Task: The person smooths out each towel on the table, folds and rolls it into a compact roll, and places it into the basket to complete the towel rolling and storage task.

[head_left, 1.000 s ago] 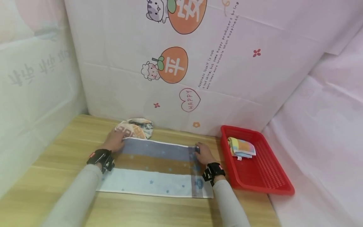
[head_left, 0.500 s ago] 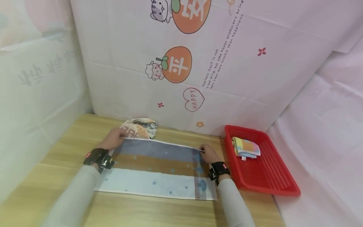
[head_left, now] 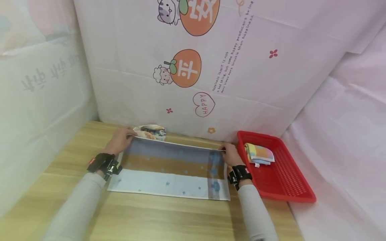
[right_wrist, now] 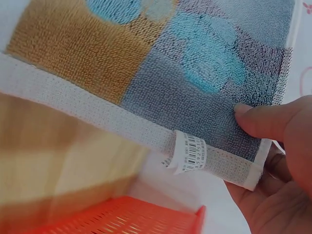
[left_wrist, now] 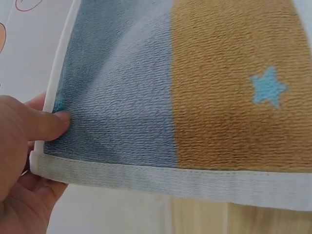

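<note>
Towel point(head_left: 172, 167) is held spread between two hands above the desk point(head_left: 144, 221), its far edge raised and drawn nearly straight. By the left hand point(head_left: 119, 140) the far left corner is pinched: the thumb is laid over the towel's face and the other fingers are tucked behind, with no gap left around the cloth. The far right corner is gripped in the same way by the right hand point(head_left: 231, 155), its thumb pressed on the face and its fingers curled beneath. Whether the near edge is rested on the desk cannot be told for certain. The towel is banded in grey-blue, brown and pale blue and bordered in white; small stars are scattered over it, and a printed label point(right_wrist: 190, 152) is sewn into its right border.

Behind the towel, near its far left part, a crumpled patterned cloth point(head_left: 155, 129) is set against the back wall and partly hidden. Just beside the right hand, a red basket point(head_left: 271, 182) is placed at the right of the desk; in its far left part a folded multicoloured cloth point(head_left: 260, 154) is laid. On each wrist a black device is strapped, and the back wall point(head_left: 132, 97) is covered with a white printed sheet.
</note>
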Available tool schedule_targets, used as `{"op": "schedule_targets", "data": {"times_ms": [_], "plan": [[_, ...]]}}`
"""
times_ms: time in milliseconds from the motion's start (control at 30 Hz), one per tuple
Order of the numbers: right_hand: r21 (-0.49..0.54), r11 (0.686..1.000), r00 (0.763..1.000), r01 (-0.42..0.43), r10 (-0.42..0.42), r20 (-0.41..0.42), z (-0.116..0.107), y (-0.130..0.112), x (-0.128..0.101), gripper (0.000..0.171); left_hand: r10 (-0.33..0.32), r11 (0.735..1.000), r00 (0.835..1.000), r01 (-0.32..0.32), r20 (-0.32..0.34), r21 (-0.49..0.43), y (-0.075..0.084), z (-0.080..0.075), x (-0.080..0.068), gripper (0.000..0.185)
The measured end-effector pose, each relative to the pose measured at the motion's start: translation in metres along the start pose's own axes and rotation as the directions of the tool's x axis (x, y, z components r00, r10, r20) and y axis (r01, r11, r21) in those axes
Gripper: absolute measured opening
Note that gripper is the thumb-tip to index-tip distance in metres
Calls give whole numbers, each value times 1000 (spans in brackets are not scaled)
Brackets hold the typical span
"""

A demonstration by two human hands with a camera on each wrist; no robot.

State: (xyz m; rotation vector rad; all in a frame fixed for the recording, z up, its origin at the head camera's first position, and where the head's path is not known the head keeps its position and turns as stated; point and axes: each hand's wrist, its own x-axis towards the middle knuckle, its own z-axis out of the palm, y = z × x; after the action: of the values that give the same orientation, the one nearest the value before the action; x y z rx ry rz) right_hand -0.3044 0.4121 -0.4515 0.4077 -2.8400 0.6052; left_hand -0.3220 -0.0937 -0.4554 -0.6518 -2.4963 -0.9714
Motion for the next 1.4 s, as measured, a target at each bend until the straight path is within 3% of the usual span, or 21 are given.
{"op": "schedule_targets", "data": {"times_ms": [133,267,433,533,767,1033,1200,1400], "plan": [[27,999,999,-32,33,-23,-2,-2,-9,18,0,1000,1000,0,-3,-12,5,-1,-8,18],[102,991,996,-84,83,13,10,3,-34,21,-42,998,998,44,56,-36,7,3,-30,17],[121,991,995,-60,49,89,33,15,-63,24,-153,986,968,162,199,-32,5,19,-61,16],[117,992,995,-49,38,95,33,16,-74,23,-185,980,956,196,228,-25,4,25,-74,19],[125,991,999,-46,44,22,0,-4,-94,24,-111,994,982,113,150,-8,25,14,-93,19],[146,985,985,-95,72,155,7,-19,-128,31,-109,994,987,107,121,28,39,7,-134,14],[93,995,986,-37,21,167,25,-15,-139,31,-149,989,970,148,195,18,32,13,-155,25],[98,988,973,-121,98,207,27,-18,-145,20,-167,985,941,169,295,19,39,14,-159,25]]}}
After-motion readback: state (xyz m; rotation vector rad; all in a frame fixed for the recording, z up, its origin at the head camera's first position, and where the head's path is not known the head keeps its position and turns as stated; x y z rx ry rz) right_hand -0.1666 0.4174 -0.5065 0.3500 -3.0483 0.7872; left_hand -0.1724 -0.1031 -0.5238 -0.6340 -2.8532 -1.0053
